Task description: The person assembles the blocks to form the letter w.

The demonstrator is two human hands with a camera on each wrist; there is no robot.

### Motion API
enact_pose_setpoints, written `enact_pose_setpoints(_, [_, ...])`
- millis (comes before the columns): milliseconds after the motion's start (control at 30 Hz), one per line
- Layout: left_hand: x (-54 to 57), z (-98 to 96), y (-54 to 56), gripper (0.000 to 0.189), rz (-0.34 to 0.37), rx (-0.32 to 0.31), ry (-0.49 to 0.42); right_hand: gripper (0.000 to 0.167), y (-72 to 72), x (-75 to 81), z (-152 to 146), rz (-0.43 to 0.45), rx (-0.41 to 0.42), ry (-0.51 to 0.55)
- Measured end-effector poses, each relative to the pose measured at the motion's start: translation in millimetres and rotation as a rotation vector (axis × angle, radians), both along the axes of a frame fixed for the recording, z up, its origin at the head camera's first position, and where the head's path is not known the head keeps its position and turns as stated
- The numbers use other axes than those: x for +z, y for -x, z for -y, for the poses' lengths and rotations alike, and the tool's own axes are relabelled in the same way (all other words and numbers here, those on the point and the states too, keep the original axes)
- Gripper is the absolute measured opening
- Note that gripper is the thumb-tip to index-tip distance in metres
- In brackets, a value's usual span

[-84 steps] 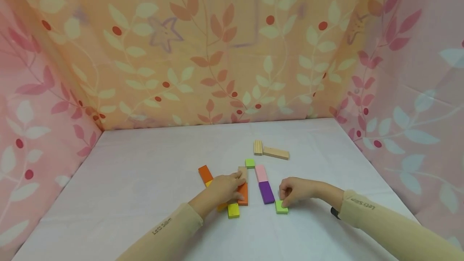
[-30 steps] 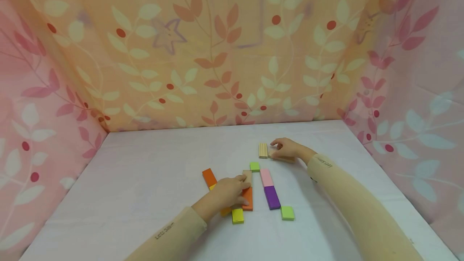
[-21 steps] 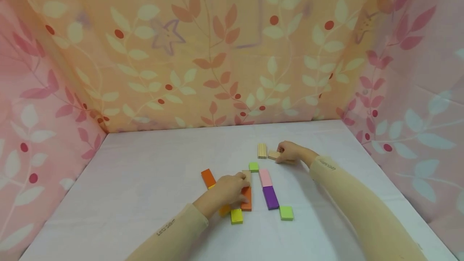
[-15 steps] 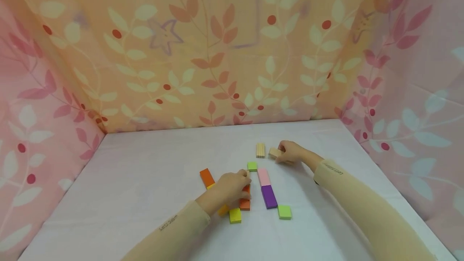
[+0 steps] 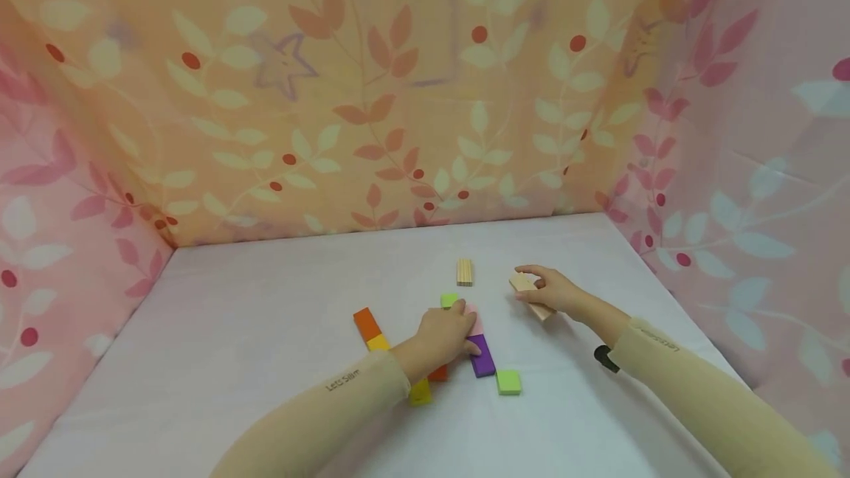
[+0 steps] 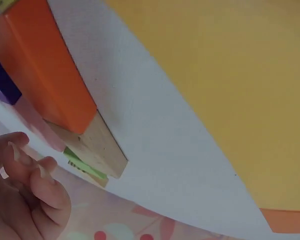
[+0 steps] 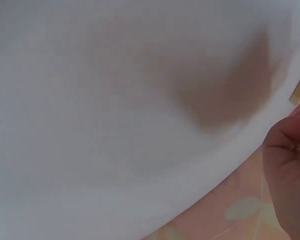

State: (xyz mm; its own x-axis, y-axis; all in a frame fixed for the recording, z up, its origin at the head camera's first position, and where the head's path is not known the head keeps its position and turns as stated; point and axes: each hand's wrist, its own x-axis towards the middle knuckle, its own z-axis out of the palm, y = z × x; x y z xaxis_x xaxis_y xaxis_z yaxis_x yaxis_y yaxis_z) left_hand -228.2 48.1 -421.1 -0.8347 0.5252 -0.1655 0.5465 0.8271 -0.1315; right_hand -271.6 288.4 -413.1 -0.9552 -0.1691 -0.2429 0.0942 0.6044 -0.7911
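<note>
In the head view my right hand (image 5: pixel 554 293) grips a plain wooden block (image 5: pixel 533 296) between thumb and fingers, tilted above the white table. The right wrist view shows only part of this hand (image 7: pixel 290 170), a blurred shadow below it. My left hand (image 5: pixel 441 338) reaches over the pink block (image 5: pixel 474 320) and purple block (image 5: pixel 483 356), thumb near the purple one. The left wrist view shows its fingers (image 6: pixel 50 192) loosely bent, with nothing visible between them. Beside it, an orange block (image 6: pixel 50 70) lies end to end with another plain wooden block (image 6: pixel 107 142).
A bundle of thin wooden pieces (image 5: pixel 464 272) lies at the back. Light green blocks sit near the pink block (image 5: pixel 448 300) and the purple block (image 5: pixel 508 382). An orange block (image 5: pixel 367 324) and yellow block (image 5: pixel 378 343) slant at left; another yellow block (image 5: pixel 420 392) is partly hidden.
My right hand set down a green block, reached back to the plain wooden block and lifted it toward me. The left hand moved right from the orange and wooden blocks to the pink and purple ones.
</note>
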Motion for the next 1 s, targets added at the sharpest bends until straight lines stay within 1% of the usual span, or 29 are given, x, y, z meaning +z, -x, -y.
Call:
enact_pose_setpoints(133, [-3.4,-1.7,2.3,0.062,0.005,-0.010,0.007,0.057,-9.3,-6.0,-6.7,0.067,-0.032,0.089])
enact_pose_setpoints(233, [-4.5,-0.9,3.1,0.058,-0.003,-0.017,0.009,0.053,-14.0,-9.3,-8.1,0.105,-0.053,0.129])
enact_pose_setpoints(400, [-5.8,-2.2,3.3,0.056,-0.012,-0.027,0.020,0.046,-20.0,-12.1,-7.6,0.129,-0.069,0.175])
enact_pose_setpoints(533, [-5.3,-3.1,3.3,0.055,-0.009,-0.026,0.010,0.039,-24.4,-11.3,-4.4,0.151,-0.070,0.225])
enact_pose_setpoints(667, [-2.8,-3.5,2.6,0.055,0.000,-0.016,-0.006,0.036,-28.7,-8.8,1.4,0.164,-0.053,0.229])
enact_pose_setpoints(767, [-0.6,-4.3,1.5,0.056,0.004,-0.007,-0.003,0.035,-31.4,-9.6,6.5,0.167,-0.048,0.182])
enact_pose_setpoints(800, [-0.3,-4.5,1.2,0.056,0.003,-0.006,0.001,0.034,-32.5,-10.4,7.7,0.160,-0.041,0.148])
enact_pose_setpoints(933, [-0.6,-5.1,0.6,0.056,0.001,-0.010,0.008,0.035,-36.3,-12.8,12.0,0.089,0.020,-0.061])
enact_pose_setpoints(1000, [-1.1,-5.2,0.7,0.055,-0.002,-0.012,0.004,0.036,-37.9,-12.5,12.6,0.043,0.070,-0.166])
